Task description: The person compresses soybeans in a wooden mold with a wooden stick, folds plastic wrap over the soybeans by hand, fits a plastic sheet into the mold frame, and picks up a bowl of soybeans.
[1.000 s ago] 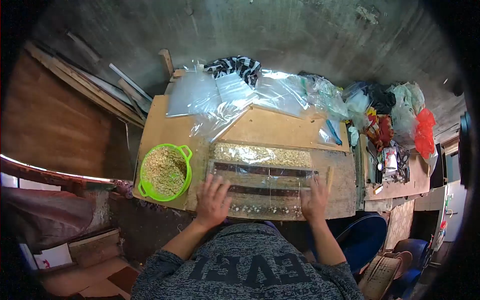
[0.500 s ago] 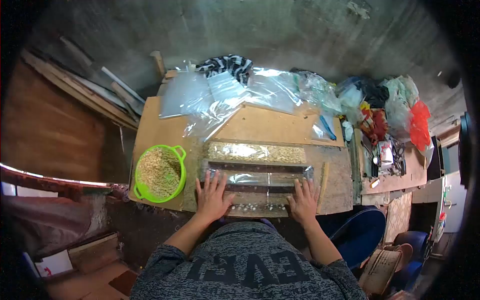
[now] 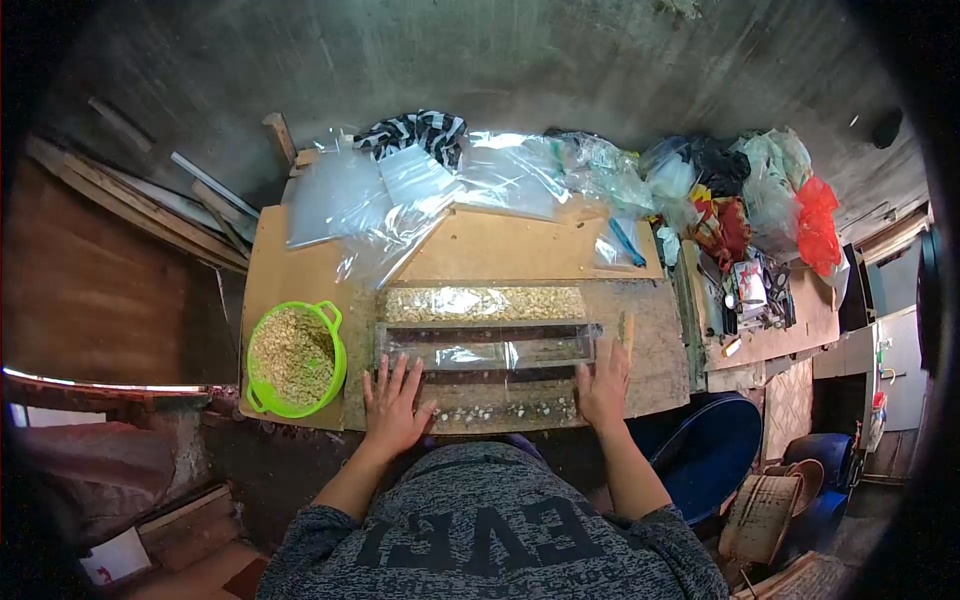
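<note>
My left hand (image 3: 397, 410) lies flat on the worktable with its fingers spread. Its fingertips reach the lower left edge of a clear plastic sheet (image 3: 455, 355), stretched smooth across a dark slot in the board. At the other end my right hand (image 3: 603, 388) also rests flat, fingers extended, by the sheet's right edge. Neither hand grips anything. Just beyond the sheet lies a long strip of pale flakes or chips (image 3: 485, 303), shiny as if under plastic. Small pale crumbs (image 3: 500, 413) are scattered between my hands near the table's front edge.
A green basket (image 3: 338, 365) full of pale flakes stands left of my left hand. Clear plastic sheets (image 3: 335, 200) lie at the back. A narrow wooden strip (image 3: 628, 330) is beyond my right hand. Bags (image 3: 818, 225) and tools (image 3: 750, 285) crowd the right side.
The view has shifted, so the table appears farther left. My right hand has slid slightly forward and right along the sheet's end; my left has drawn slightly toward my body.
</note>
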Motion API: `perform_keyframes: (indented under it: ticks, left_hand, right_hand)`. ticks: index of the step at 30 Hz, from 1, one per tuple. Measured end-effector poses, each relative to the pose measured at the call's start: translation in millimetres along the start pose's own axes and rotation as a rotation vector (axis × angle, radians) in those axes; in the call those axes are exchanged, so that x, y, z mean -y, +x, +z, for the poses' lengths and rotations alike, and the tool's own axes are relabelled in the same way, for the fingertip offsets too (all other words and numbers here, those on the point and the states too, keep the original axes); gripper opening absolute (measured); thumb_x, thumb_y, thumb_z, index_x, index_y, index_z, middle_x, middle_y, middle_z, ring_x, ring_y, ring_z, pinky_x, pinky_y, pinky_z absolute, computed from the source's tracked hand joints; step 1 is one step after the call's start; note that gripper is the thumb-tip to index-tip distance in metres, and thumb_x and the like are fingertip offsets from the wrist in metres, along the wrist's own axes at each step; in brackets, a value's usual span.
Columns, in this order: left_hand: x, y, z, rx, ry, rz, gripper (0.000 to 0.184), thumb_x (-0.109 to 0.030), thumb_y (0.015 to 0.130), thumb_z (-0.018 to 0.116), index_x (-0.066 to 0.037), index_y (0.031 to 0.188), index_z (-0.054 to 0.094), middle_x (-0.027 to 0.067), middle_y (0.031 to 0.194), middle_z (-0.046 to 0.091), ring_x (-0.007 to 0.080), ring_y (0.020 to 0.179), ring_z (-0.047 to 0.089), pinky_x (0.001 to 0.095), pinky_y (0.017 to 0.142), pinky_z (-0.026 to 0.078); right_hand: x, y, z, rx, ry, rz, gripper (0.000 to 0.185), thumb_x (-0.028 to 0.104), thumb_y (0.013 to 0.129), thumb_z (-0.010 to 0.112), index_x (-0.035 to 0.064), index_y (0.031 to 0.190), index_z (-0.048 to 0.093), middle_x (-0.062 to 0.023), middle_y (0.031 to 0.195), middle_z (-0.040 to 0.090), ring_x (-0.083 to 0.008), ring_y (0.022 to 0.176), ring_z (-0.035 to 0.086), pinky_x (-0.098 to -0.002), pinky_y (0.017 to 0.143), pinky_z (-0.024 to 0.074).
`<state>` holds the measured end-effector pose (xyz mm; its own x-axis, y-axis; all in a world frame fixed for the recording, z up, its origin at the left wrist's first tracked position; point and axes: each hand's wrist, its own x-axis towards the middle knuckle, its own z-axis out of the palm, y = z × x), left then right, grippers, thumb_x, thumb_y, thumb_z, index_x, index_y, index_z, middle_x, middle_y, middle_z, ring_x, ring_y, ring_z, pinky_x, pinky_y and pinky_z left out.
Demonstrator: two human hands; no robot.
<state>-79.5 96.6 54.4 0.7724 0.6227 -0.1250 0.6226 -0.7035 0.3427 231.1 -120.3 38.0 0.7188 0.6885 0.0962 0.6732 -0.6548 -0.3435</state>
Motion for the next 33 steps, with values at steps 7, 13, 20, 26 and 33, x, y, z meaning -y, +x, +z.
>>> perform_keyframes:
  ticks: [7, 13, 20, 26, 33]
  left_hand:
    - [1, 0, -1, 0.013, 0.007, -0.002, 0.074, -0.048, 0.097, 0.056, -0.014, 0.158, 0.032, 0.0162, 0.164, 0.023, 0.0430, 0.152, 0.014, 0.0655, 0.118, 0.003]
    - [2, -1, -1, 0.004, 0.009, 0.001, 0.073, -0.047, 0.097, 0.058, -0.014, 0.157, 0.033, 0.0167, 0.164, 0.023, 0.0439, 0.152, 0.014, 0.0660, 0.118, 0.003]
    - [1, -1, -2, 0.018, -0.011, -0.013, 0.074, -0.047, 0.096, 0.058, -0.014, 0.157, 0.033, 0.0166, 0.164, 0.023, 0.0439, 0.152, 0.013, 0.0663, 0.118, 0.003]
    - [1, -1, -2, 0.013, -0.004, -0.008, 0.074, -0.047, 0.096, 0.059, -0.015, 0.157, 0.032, 0.0156, 0.165, 0.022, 0.0435, 0.152, 0.014, 0.0662, 0.118, 0.004]
    - [3, -2, 1, 0.004, 0.020, 0.000, 0.076, -0.046, 0.095, 0.059, -0.015, 0.158, 0.031, 0.0159, 0.164, 0.023, 0.0439, 0.151, 0.015, 0.0664, 0.118, 0.005]
  right_hand:
    - [-3, 30, -3, -0.102, 0.259, 0.086, 0.058, 0.022, 0.086, 0.075, 0.0015, 0.135, 0.053, -0.0256, 0.136, 0.051, -0.0428, 0.127, 0.046, -0.0485, 0.108, 0.0373]
    - [10, 43, -6, -0.073, 0.204, 0.096, 0.031, 0.015, 0.082, 0.076, 0.0047, 0.108, 0.066, -0.0167, 0.115, 0.061, -0.0378, 0.108, 0.056, -0.0457, 0.093, 0.0451]
    - [-22, 55, 17, -0.144, 0.413, 0.183, 0.018, 0.015, 0.090, 0.069, 0.0006, 0.101, 0.066, -0.0184, 0.093, 0.065, -0.0356, 0.088, 0.062, -0.0423, 0.080, 0.0480]
    - [-53, 57, 21, -0.142, 0.865, 0.792, 0.030, 0.026, 0.102, 0.055, 0.0006, 0.115, 0.060, -0.0114, 0.092, 0.067, -0.0231, 0.083, 0.062, -0.0372, 0.074, 0.0496]
    - [-32, 23, 16, -0.502, 0.395, 0.164, 0.036, 0.018, 0.099, 0.057, 0.0015, 0.131, 0.057, -0.0202, 0.123, 0.060, -0.0340, 0.113, 0.057, -0.0423, 0.098, 0.0444]
